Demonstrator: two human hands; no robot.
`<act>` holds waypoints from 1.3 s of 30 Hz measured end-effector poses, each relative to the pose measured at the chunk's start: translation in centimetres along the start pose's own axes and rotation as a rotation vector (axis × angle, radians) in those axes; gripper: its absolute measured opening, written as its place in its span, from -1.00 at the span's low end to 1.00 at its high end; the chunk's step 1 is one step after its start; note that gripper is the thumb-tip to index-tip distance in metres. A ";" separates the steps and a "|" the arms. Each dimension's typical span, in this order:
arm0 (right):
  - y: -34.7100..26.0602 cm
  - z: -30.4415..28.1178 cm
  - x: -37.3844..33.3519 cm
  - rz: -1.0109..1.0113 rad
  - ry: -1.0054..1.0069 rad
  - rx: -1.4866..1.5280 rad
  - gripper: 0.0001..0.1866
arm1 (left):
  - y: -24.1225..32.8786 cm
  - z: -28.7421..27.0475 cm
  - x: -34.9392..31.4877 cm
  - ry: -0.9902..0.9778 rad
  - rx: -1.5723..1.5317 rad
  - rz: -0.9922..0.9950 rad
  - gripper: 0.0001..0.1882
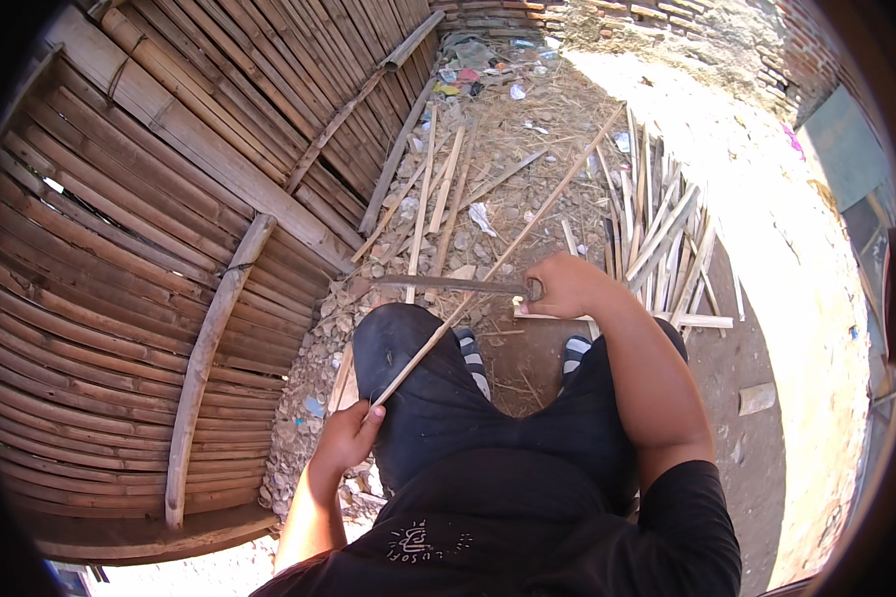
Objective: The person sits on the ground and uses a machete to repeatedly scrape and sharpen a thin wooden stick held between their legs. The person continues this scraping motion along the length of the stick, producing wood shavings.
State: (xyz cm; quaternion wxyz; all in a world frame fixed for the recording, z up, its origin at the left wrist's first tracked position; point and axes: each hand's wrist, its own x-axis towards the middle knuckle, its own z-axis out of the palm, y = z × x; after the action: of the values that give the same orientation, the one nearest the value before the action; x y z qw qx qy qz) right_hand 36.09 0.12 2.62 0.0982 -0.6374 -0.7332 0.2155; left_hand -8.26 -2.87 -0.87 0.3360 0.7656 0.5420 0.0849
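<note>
The left hand [348,430] grips the near end of a long thin bamboo stick [508,249] resting across the knee. The right hand [564,286] squeezes a flat dark knife [448,284] against the stick. Rough stones [309,398] lie below

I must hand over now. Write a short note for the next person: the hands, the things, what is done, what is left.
Left hand: grips the near end of the long bamboo strip, which lies across the left knee.
Right hand: holds the knife, blade across the strip.
Cut slats are piled on the ground to the right; more lie ahead by the bamboo wall.
Done: a pile of slats.
Left: this strip, still in hand.
</note>
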 end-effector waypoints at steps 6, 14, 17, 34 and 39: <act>0.6 -0.6 0.3 -0.082 -0.001 0.057 -0.44 | -0.8 0.6 -0.1 0.034 -0.017 0.024 -0.40; 6.9 -2.8 -1.1 0.368 0.504 0.223 -0.40 | -0.2 0.5 0.3 0.027 0.022 0.063 -0.41; 4.1 -2.2 -0.3 0.240 0.240 0.111 -0.43 | 0.1 0.2 -0.1 0.032 0.037 0.035 -0.40; 5.4 -3.1 -0.6 0.383 0.345 0.244 -0.32 | 0.1 0.6 -0.1 0.068 -0.003 0.065 -0.43; 2.4 -0.9 0.0 0.143 0.089 0.086 -0.36 | 0.6 0.4 -0.2 0.072 0.058 0.049 -0.42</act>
State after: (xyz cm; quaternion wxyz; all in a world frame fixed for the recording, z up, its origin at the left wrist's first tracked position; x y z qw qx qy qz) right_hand 38.63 0.57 2.34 0.1424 -0.6922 -0.6709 0.2248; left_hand -7.66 -3.31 -0.82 0.2919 0.7843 0.5372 0.1050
